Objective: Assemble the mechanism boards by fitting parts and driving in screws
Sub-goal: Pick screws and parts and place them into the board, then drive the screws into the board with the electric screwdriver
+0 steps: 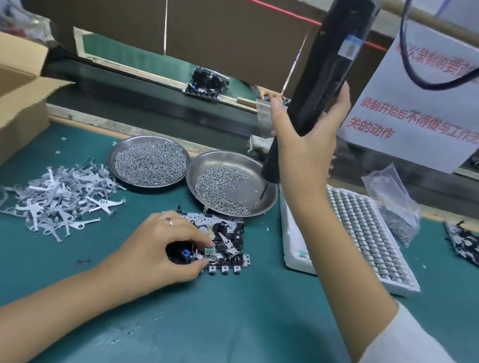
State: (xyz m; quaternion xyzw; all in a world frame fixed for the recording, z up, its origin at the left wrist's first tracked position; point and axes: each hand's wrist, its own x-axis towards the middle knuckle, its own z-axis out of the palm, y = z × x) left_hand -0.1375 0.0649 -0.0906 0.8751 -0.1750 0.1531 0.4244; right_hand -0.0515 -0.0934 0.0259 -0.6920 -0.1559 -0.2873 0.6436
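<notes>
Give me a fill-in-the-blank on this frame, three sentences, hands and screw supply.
1. The right hand grips the black electric ____.
2. Its bit tip points into the ____ of the two round metal dishes, the right dish, not the left dish.
3. The left hand rests on the mechanism ____.

Missing words: screwdriver; right; board

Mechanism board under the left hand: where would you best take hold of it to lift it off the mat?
Likely the mechanism board by its bare right edge, coming from the right: the left hand covers the left part, raised parts crowd the middle, and the right dish sits close behind it.
</notes>
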